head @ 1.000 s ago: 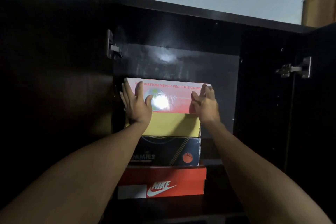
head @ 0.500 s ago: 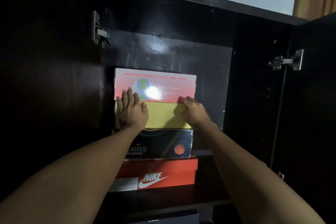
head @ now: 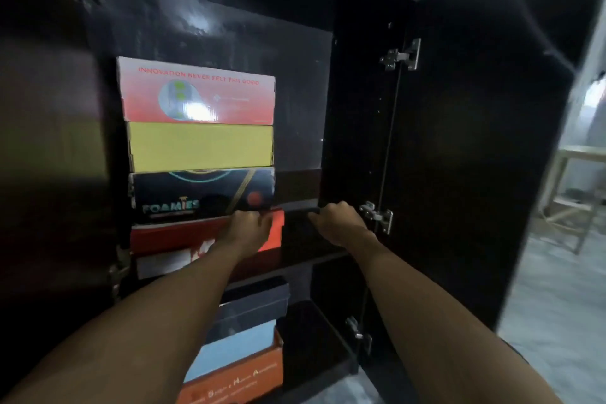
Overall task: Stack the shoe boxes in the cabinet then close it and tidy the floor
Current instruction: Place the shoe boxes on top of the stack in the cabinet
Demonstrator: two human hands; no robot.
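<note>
Both hands, left curled against the red box under the four-box stack, right clenched empty above the shelf. Stacking appears complete; closing the open door likely follows.

— How are the arms placed?
— Both reach forward, forearms bare.
— And the hands?
— The left hand has its fingers curled under; the right hand is a loose fist, holding nothing visible.
</note>
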